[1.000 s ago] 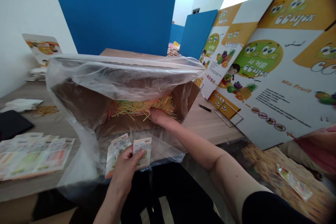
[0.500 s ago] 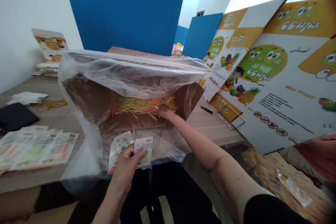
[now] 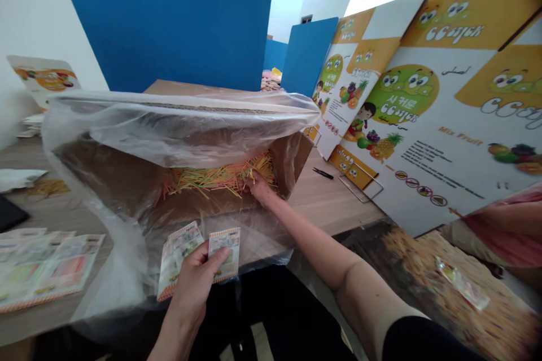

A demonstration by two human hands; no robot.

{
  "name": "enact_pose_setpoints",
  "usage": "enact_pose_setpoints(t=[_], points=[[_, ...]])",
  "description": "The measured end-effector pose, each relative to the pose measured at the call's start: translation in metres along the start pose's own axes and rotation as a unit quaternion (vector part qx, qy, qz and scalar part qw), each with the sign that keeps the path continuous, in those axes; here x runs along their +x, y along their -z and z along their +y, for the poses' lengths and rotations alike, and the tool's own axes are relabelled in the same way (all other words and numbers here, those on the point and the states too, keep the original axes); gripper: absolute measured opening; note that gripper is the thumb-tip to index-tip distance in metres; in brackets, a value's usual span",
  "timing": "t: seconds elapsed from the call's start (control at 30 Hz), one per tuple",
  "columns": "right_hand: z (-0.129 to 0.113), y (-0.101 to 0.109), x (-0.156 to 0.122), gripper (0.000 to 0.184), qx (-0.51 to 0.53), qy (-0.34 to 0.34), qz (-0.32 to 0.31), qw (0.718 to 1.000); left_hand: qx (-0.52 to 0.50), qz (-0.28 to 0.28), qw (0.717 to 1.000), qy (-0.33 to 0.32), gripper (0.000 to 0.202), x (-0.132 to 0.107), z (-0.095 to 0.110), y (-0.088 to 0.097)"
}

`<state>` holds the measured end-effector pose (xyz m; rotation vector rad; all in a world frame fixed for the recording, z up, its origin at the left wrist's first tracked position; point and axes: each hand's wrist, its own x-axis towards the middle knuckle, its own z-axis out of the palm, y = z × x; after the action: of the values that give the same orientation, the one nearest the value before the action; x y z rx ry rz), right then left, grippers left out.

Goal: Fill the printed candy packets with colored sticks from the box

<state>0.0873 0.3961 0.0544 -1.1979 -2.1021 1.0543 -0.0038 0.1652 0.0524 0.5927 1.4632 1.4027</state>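
brown cardboard box (image 3: 127,175) lined with a clear plastic bag (image 3: 190,124) lies on its side on the wooden surface (image 3: 326,197), open mouth toward the person. inside, at the back right, a heap of thin yellow, orange and green sticks (image 3: 212,176). right hand (image 3: 257,186) is reached into the box with its fingers (image 3: 249,176) curled into the edge of the heap, touching the sticks; cannot tell if any are actually gripped. left hand (image 3: 195,282) sits low in front of the box, thumb pressed over two small printed sachets (image 3: 199,251), pinching them fanned apart against the other fingers. more flat printed sachets (image 3: 42,268) lie on the surface at far left, well apart from the hands. black tweezers (image 3: 322,172) lie on the surface just right of the box. big yellow and white printed cartons (image 3: 423,107), unfolded, lean at the right. blue partition (image 3: 169,17) stands behind the box. another person's pink sleeve (image 3: 508,231) at the right edge.
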Motion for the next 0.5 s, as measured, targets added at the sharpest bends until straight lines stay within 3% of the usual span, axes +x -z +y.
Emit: enact_pose_setpoints(t=[0.07, 0.17, 0.3, 0.5], points=[[0.004, -0.006, -0.005, 0.022, 0.047, 0.01, -0.009, 0.999, 0.013, 0.002, 1.0, -0.003, 0.041, 0.0, -0.001, 0.0], [0.01, -0.009, -0.011, 0.019, 0.008, 0.046, 0.01, 0.999, 0.034, -0.007, 0.999, -0.015, 0.039, -0.001, 0.001, -0.003], [0.013, -0.008, -0.013, 0.018, -0.045, 0.044, 0.038, 0.997, 0.089, -0.025, 0.994, -0.059, 0.034, 0.006, 0.012, -0.016], [-0.012, -0.02, -0.026, 0.015, -0.162, 0.064, -0.038, 0.984, 0.134, 0.006, 0.984, -0.114, 0.038, 0.044, 0.038, -0.026]])
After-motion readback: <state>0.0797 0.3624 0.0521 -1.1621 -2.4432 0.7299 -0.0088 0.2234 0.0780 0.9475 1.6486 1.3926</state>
